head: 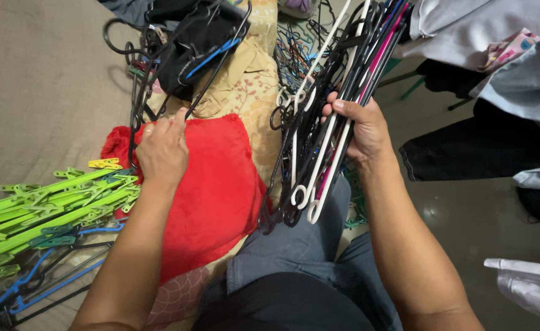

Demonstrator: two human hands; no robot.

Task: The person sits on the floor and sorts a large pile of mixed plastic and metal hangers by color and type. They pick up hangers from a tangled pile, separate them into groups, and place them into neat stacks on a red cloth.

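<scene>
— What are the hands doing right now?

— I'm seeing the right hand (359,132) clenching around a thick bundle of hangers (334,110), black, white and pink, thumb pressing across the shafts. The hooks are hanging low over the lap, and the bars are fanning up toward the top edge. Gripping them mid-shaft seems to be keeping the bunch from splaying.

— And the left?

— The left hand (163,150) is resting on the red cloth (218,190), fingers curling loosely at the cloth's upper edge, right beside a black hanger wire (136,116). I'm not able to tell whether it is pinching that wire or just touching the cloth.

— What's lying around it?

— Green clip hangers (43,208) are lying stacked to the left on the bedsheet (37,79), with blue and black ones (49,276) below them. Above, a black garment (190,37) is sitting tangled in more hangers on a yellow patterned cloth (245,86).

— Any open room?

— I'm reading the bare sheet at upper left as the widest free patch. To the right, the floor (466,214) is showing between dark and grey clothes (497,55); the bundle is hanging close to the red cloth's right edge, so there's little slack there.
</scene>
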